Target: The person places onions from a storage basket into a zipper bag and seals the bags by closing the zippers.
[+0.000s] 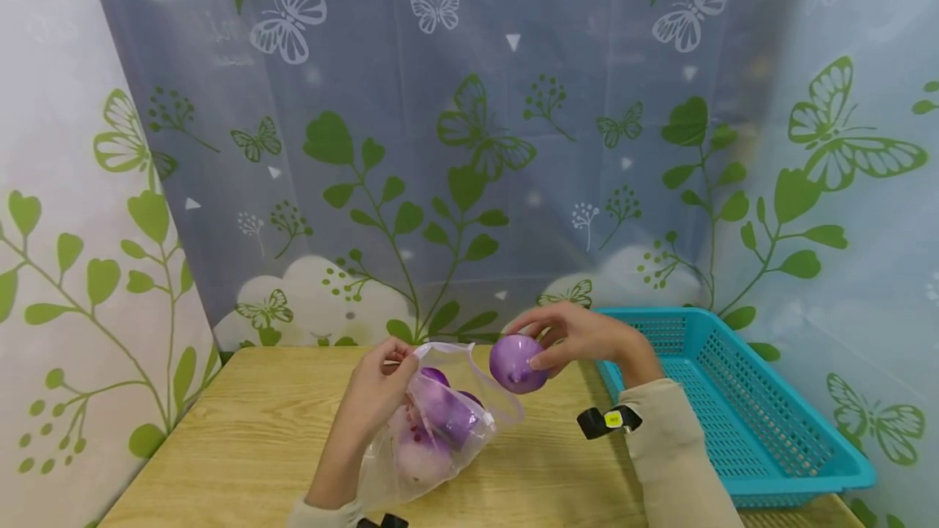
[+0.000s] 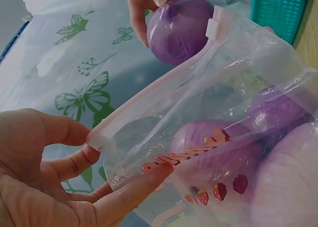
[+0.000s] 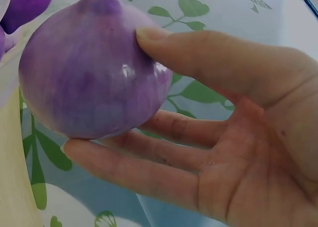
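Note:
My left hand (image 1: pixel 379 385) pinches the top corner of a clear zip bag (image 2: pixel 149 108) between thumb and fingers. Several purple onions (image 1: pixel 425 455) lie inside the bag, seen through its plastic; strawberry prints and a pink slider edge show in the left wrist view. In my right hand (image 1: pixel 579 336) is another purple onion (image 3: pixel 94 68), gripped between the thumb on one side and the fingers underneath. That onion (image 1: pixel 517 363) is at the bag's mouth on the right, overlapping the rim in the head view. The bag's lower part rests on the wooden table.
A blue plastic basket (image 1: pixel 792 398) with perforated walls stands at the right of the wooden table (image 1: pixel 242 414). Behind and at the sides hang curtains (image 1: pixel 381 104) printed with leaves and butterflies. A black band (image 1: pixel 609 420) sits on the right wrist.

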